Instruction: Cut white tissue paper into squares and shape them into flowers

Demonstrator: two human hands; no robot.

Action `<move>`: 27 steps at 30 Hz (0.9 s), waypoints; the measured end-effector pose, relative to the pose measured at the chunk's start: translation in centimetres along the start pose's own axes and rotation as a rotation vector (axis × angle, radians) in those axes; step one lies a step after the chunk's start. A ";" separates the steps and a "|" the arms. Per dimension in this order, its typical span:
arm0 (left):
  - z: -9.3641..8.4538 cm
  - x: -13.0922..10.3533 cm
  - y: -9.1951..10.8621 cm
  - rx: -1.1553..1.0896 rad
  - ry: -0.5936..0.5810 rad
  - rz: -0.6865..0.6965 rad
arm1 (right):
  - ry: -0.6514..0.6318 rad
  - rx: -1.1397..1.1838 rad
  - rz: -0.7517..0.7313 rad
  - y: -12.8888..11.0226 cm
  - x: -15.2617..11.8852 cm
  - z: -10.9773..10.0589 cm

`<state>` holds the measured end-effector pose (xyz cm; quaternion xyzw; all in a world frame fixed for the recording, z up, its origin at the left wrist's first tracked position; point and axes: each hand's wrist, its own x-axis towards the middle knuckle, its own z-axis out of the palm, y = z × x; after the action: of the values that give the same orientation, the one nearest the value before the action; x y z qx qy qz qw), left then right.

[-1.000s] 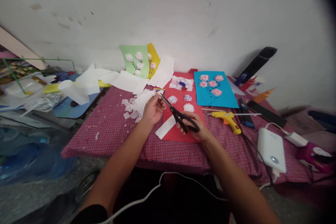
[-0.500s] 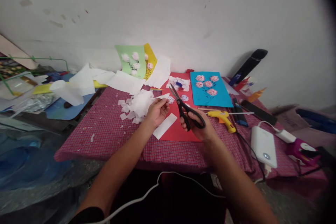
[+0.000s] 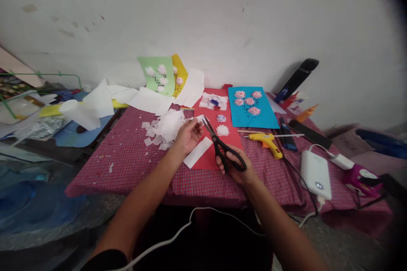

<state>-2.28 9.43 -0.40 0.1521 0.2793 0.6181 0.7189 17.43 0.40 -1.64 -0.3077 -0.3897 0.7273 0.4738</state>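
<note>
Our right hand (image 3: 234, 166), one, clamped on the black-handled scissors (image 3: 216, 139), the handle loops in its grasp; our left hand (image 3: 190, 136), one, thumb and fingers pinched together on a white paper piece (image 3: 199, 119) over the left edge of the red sheet (image 3: 206, 162). Scissors: one pair, held above the red sheet, long axis slanting, tips pointing away from us and leftward to our left hand, handles toward us and to the right, blades slightly parted. On the red sheet: two visible tissue blossoms (image 3: 222, 130); one paint-stained tissue (image 3: 208, 100) at its far end; one white paper strip (image 3: 197, 153) overlapping its near left edge. Left of the red sheet: one heap of white paper pieces (image 3: 171, 125), too many to count. Farther off, beyond the red sheet's left edge: one green card (image 3: 165, 62), bearing four blossoms; one yellow card (image 3: 182, 68), two visible. Right of the red sheet: one blue card (image 3: 238, 120), bearing five; one yellow glue gun (image 3: 267, 140); farther right, one white power bank (image 3: 316, 173).
</note>
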 end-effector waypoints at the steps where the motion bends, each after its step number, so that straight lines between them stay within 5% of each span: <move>1: 0.0 0.0 0.0 -0.002 -0.001 -0.002 | 0.000 0.001 0.004 0.0 0.0 0.0; 27: 0.4 -0.3 0.4 -0.027 0.007 -0.005 | -0.002 -0.018 0.057 0.4 0.0 -0.2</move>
<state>-2.40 9.29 0.20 0.1395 0.2740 0.6203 0.7215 17.40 0.31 -2.03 -0.3223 -0.3879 0.7372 0.4496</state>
